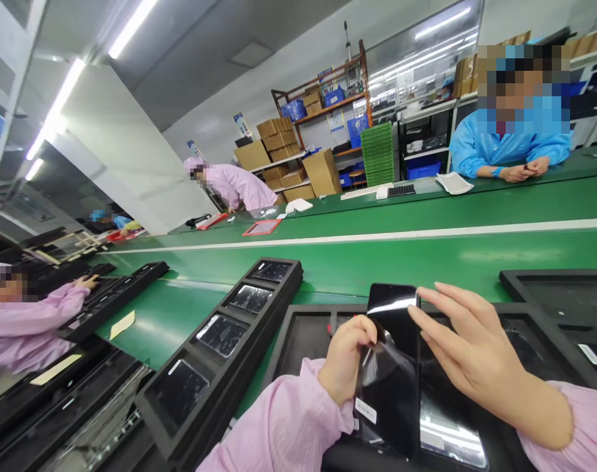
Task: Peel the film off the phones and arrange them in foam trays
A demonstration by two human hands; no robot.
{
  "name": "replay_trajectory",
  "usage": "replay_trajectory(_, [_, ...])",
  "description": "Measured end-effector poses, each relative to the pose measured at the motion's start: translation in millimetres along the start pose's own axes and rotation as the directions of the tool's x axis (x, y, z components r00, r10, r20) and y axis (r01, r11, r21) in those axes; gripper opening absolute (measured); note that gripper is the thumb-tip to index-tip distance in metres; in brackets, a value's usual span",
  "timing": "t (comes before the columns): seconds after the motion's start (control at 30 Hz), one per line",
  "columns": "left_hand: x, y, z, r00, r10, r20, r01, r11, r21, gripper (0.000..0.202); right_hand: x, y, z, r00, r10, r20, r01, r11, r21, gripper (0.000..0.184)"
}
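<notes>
Dark phone (pixel 399 387) at lower centre of frame, tilted with its top end away from me, above a black tray (pixel 291 334). Clear film (pixel 384 370) lies over its face, creased and glossy near the left edge; white label (pixel 366 410) at the film's lower left.

My left hand (pixel 348 357): fingers curled, pinching the film at the phone's left edge; cannot tell whether they also grip the phone. My right hand (pixel 475 357): fingers extended and loosely spread, not clenched, fingertips at the phone's upper right edge; hold on it not determinable.

A second glossy device (pixel 451 426) lies at lower right, beneath my right hand. Left of centre: stacked black trays (pixel 279 314), the top one holding four dark devices (pixel 222 334). Green bench (pixel 352 252) extends behind. Upper right: co-worker in blue (pixel 512 141), hands together at the bench edge.
</notes>
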State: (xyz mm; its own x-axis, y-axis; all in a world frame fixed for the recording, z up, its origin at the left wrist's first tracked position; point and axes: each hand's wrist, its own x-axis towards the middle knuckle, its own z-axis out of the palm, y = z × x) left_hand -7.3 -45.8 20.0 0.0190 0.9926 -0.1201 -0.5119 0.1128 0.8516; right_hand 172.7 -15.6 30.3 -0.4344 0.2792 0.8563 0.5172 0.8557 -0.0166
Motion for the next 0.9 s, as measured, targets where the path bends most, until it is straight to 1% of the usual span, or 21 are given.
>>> replay_trajectory(0.07, [-1.5, 5.0, 2.3, 0.999, -0.002, -0.054, 0.004, 0.999, 0.032, 0.010, -0.2, -1.2, 0.7, 0.988, -0.109, 0.113, 0.099, 0.991, 0.085, 0.034])
replay_trajectory(0.13, [-2.2, 8.5, 4.5, 0.993, -0.010, -0.116, 0.016, 0.998, 0.057, 0.019, 0.1, -1.9, 1.2, 0.951, -0.218, 0.221, 0.166, 0.958, 0.233, 0.041])
replay_trajectory(0.2, [-1.8, 9.2, 6.0, 0.986, -0.046, -0.158, 0.051, 0.998, 0.025, 0.037, 0.3, -0.3, 2.1, 0.912, -0.287, 0.292, 0.170, 0.914, 0.368, 0.051])
replay_trajectory(0.27, [-0.5, 7.6, 6.3, 0.986, -0.089, -0.142, 0.083, 0.995, -0.046, 0.052, 0.0, 4.4, 3.8, 0.892, -0.302, 0.337, 0.129, 0.884, 0.450, 0.058])
replay_trajectory(0.3, [0.2, 6.4, 6.0, 0.988, -0.104, -0.117, 0.096, 0.993, -0.070, 0.056, -0.4, 7.7, 5.0, 0.887, -0.293, 0.358, 0.101, 0.877, 0.469, 0.057])
replay_trajectory(0.37, [1.2, 4.6, 4.6, 0.989, -0.138, -0.059, 0.134, 0.988, -0.072, 0.055, -1.9, 15.1, 7.6, 0.883, -0.240, 0.404, 0.029, 0.886, 0.463, 0.046])
replay_trajectory(0.43, [0.9, 4.3, 3.3, 0.979, -0.205, -0.020, 0.204, 0.978, -0.037, 0.046, -4.1, 21.2, 9.9, 0.881, -0.162, 0.444, -0.041, 0.909, 0.414, 0.032])
replay_trajectory(0.47, [0.4, 4.7, 2.7, 0.972, -0.233, -0.005, 0.233, 0.972, -0.015, 0.040, -5.2, 23.2, 10.7, 0.883, -0.126, 0.452, -0.071, 0.917, 0.394, 0.030])
replay_trajectory(0.53, [-0.6, 6.1, 1.8, 0.963, -0.270, 0.007, 0.270, 0.963, 0.020, 0.030, -6.6, 24.7, 10.9, 0.893, -0.080, 0.442, -0.113, 0.912, 0.394, 0.036])
replay_trajectory(0.6, [-1.0, 7.3, 0.8, 0.957, -0.291, 0.008, 0.290, 0.957, 0.028, 0.025, -6.2, 24.1, 9.8, 0.901, -0.076, 0.428, -0.121, 0.902, 0.415, 0.042])
replay_trajectory(0.63, [-0.8, 7.6, 0.4, 0.954, -0.299, 0.009, 0.299, 0.954, 0.028, 0.024, -5.4, 23.8, 9.0, 0.900, -0.083, 0.428, -0.113, 0.904, 0.412, 0.041])
replay_trajectory(0.73, [0.2, 7.8, -0.1, 0.948, -0.317, 0.018, 0.316, 0.948, 0.023, 0.023, -2.5, 24.7, 8.2, 0.889, -0.105, 0.446, -0.070, 0.931, 0.359, 0.023])
replay_trajectory(0.77, [0.4, 7.8, 0.1, 0.947, -0.320, 0.023, 0.319, 0.947, 0.020, 0.023, -2.1, 25.3, 9.0, 0.885, -0.092, 0.456, -0.076, 0.939, 0.337, 0.022])
replay_trajectory(0.8, [0.2, 7.9, 0.4, 0.946, -0.323, 0.029, 0.323, 0.946, 0.016, 0.023, -2.2, 25.8, 10.5, 0.888, -0.062, 0.457, -0.096, 0.944, 0.315, 0.024])
replay_trajectory(0.9, [-1.5, 7.5, 1.6, 0.941, -0.336, 0.042, 0.336, 0.942, 0.007, 0.025, -5.7, 26.0, 17.9, 0.898, 0.097, 0.429, -0.208, 0.954, 0.218, 0.031])
